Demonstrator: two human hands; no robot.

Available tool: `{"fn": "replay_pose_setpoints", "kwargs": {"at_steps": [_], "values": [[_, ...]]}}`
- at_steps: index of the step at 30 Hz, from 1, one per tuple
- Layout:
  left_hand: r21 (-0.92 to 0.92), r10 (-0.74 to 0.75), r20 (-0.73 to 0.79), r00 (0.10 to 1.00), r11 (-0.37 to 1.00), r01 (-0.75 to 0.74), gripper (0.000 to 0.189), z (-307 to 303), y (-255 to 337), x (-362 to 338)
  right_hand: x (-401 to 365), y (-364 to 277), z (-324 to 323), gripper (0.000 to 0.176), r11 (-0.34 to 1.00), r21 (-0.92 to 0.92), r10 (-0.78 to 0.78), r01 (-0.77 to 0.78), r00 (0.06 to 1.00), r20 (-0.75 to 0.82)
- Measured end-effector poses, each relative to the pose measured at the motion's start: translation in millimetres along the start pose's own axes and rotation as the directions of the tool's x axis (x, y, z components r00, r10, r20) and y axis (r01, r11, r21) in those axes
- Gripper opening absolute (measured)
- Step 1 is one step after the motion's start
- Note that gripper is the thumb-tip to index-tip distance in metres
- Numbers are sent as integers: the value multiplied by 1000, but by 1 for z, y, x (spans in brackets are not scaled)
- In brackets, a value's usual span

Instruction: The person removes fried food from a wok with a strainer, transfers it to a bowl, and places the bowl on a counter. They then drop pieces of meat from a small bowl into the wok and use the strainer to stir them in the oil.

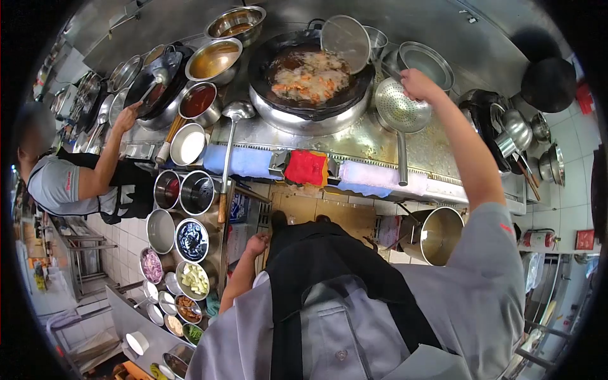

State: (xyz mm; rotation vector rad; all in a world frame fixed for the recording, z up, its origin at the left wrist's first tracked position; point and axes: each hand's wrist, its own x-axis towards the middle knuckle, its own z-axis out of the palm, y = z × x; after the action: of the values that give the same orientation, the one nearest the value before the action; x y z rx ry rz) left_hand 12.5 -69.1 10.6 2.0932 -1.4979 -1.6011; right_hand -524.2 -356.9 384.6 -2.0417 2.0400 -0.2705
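Observation:
My right hand (pixel 417 84) is closed around the handle of a round mesh strainer (pixel 345 44). The strainer is tilted at the right rim of a black wok (pixel 263 69), where orange-brown pieces of food (pixel 310 76) bubble in foaming oil. Just under that hand, a perforated ladle (pixel 403 106) rests on the stove, its handle pointing toward me. My left hand (pixel 256 244) hangs low by my side, fingers curled in, with nothing visible in it. Close to it stands a counter with metal pots, and a long-handled ladle (pixel 237 111) lies across the stove edge.
Sauce bowls (pixel 215 60) and a pot of red sauce (pixel 199 102) stand left of the wok. Folded cloths (pixel 306 168) line the stove's front edge. A deep pot (pixel 441 235) is low on the right. On the left, another person (pixel 76 180) works at a second wok.

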Motion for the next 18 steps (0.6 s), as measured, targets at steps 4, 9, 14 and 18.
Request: {"fn": "replay_pose_setpoints", "kwargs": {"at_steps": [4, 9, 14, 18], "values": [[-51, -51, -31, 998, 997, 50, 28, -2, 11, -26, -21, -5, -15, 25, 827, 468, 113, -313, 907, 406], [67, 46, -10, 999, 997, -45, 29, 4, -24, -28, -28, -2, 37, 32, 546, 623, 23, -560, 754, 657], [-198, -116, -54, 992, 975, 104, 29, -6, -31, -18, -24, -5, 51, 33, 504, 630, -82, -591, 693, 717], [-158, -64, -62, 996, 986, 54, 30, -9, -25, -14, -48, -25, 64, 24, 366, 731, -201, -575, 719, 666]]}}
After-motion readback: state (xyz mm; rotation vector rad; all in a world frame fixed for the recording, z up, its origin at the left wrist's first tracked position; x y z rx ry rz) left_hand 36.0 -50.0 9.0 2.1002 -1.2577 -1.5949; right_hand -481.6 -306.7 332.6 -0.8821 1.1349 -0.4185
